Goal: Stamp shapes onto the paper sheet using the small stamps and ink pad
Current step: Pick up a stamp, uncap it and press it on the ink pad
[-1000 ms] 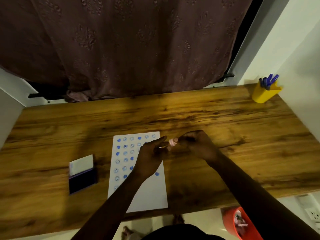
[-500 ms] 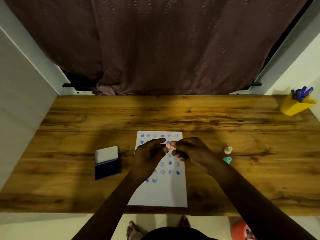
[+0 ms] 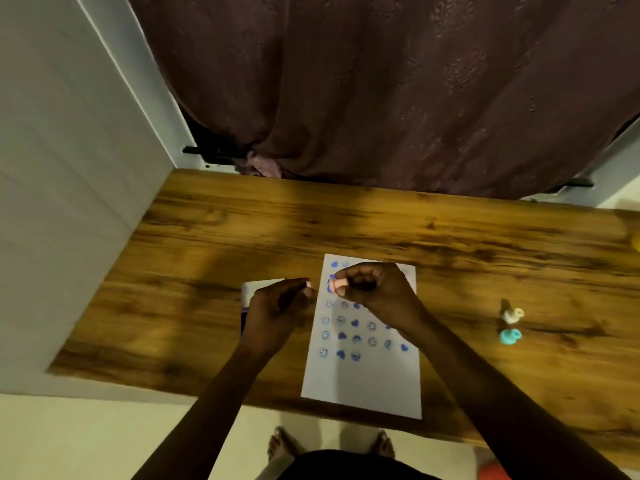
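The white paper sheet lies on the wooden table, its upper half covered with rows of blue stamped hearts and faces. My right hand hovers over the sheet's top and pinches a small pink stamp, held sideways with its face to the left. My left hand is just left of the sheet, fingertips pinched on a small pale piece that looks like the stamp's cap. The ink pad, with its white lid, is mostly hidden behind my left hand.
A white stamp and a teal stamp stand to the right of the sheet. A dark curtain hangs behind the table and a white wall borders it on the left. My feet show below the near edge.
My hands have drawn apart: the pale piece is now in my left fingers, separate from the pink stamp in my right. The view has swung left, and the yellow pen cup is almost out of frame.
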A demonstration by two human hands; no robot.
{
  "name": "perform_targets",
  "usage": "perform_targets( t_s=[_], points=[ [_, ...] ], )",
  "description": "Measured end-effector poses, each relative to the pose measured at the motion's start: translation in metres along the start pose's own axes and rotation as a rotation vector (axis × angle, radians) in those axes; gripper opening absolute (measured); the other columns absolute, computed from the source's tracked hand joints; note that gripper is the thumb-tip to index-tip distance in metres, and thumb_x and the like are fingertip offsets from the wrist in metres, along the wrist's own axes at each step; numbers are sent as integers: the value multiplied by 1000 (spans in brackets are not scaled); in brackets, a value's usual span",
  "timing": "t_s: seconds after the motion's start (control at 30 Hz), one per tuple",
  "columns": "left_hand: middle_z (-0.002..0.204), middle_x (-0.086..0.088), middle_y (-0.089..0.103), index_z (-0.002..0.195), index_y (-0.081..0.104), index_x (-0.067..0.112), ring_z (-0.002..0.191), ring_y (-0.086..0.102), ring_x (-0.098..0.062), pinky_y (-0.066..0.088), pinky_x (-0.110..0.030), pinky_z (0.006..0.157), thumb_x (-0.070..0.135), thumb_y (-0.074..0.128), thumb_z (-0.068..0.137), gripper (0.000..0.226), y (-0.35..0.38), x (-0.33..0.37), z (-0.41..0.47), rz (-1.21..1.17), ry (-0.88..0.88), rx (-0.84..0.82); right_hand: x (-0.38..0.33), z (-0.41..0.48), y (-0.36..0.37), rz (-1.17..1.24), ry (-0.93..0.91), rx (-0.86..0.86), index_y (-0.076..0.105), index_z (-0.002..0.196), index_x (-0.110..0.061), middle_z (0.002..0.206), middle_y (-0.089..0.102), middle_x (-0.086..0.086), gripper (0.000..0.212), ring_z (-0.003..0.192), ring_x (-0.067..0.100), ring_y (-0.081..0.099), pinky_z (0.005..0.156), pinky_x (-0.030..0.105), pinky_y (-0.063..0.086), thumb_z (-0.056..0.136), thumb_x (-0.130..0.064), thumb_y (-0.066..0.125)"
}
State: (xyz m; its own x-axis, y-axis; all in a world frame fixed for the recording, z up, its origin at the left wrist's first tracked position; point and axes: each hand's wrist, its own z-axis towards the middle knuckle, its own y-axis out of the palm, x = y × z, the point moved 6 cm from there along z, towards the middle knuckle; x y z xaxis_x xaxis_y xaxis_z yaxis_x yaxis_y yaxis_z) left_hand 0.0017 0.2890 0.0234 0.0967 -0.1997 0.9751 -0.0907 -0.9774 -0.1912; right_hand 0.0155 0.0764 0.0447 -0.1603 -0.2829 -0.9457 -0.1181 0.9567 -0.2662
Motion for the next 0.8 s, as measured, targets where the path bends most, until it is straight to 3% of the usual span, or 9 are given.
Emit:
perform_targets(
  t_s=[0.07,0.17,0.23,0.37,0.47,0.53,0.63,0.8],
  points=[
    [88,-4,81,112,76,26,79,79,-30,67,-49,68,29,70,96,17,-23,-11,-1,-55,-69,40,-3,6,17,-98,-23,-1,80,105,-25,99,79,-13,31,93,-1,73,79,12,56,77,-36,87],
    [100,1,80,117,74,21,89,79,-15,66,-39,79,33,70,96,24,-54,-29,-1,3,-82,108,-5,11,46,-309,-48,-31,77,106,-28,99,77,-14,34,89,-3,70,76,7,53,80,-49,81],
    [106,1,79,118,74,20,94,78,-14,65,-32,80,34,71,95,28,-74,-39,-2,8,-80,164,-7,14,66,-395,-77,-68,76,107,-26,101,77,-12,31,85,-4,67,75,6,49,84,-47,78],
    [102,8,81,112,76,30,94,78,-10,63,-23,70,35,71,95,18,-102,-52,-5,2,-64,181,-7,12,107,-583,-143,-155,73,110,-18,107,77,2,28,95,14,71,86,26,58,97,-41,64],
    [100,18,80,106,75,43,91,78,-4,59,-17,67,34,70,96,14,-115,-49,-9,38,-10,170,-5,12,129,-783,-168,-161,64,128,-15,129,69,7,38,116,22,67,104,30,50,103,-41,52],
    [97,24,79,103,75,46,88,76,1,56,-11,65,32,71,96,16,-123,-48,-9,79,14,177,-1,16,141,-855,-149,-199,59,133,-15,138,64,8,38,124,24,63,106,32,48,104,-38,51],
    [91,29,78,102,74,42,84,74,6,52,-6,64,28,71,96,16,-133,-54,-8,125,24,191,4,20,154,-953,-137,-259,57,130,-15,137,63,10,32,124,26,62,102,37,52,101,-29,59],
    [97,14,81,117,76,25,90,77,-2,57,-11,68,30,73,95,23,-144,-70,-4,89,-21,196,5,24,168,-1090,-179,-271,58,129,-13,135,63,12,37,125,27,60,105,37,50,95,-24,67]
  ],
)
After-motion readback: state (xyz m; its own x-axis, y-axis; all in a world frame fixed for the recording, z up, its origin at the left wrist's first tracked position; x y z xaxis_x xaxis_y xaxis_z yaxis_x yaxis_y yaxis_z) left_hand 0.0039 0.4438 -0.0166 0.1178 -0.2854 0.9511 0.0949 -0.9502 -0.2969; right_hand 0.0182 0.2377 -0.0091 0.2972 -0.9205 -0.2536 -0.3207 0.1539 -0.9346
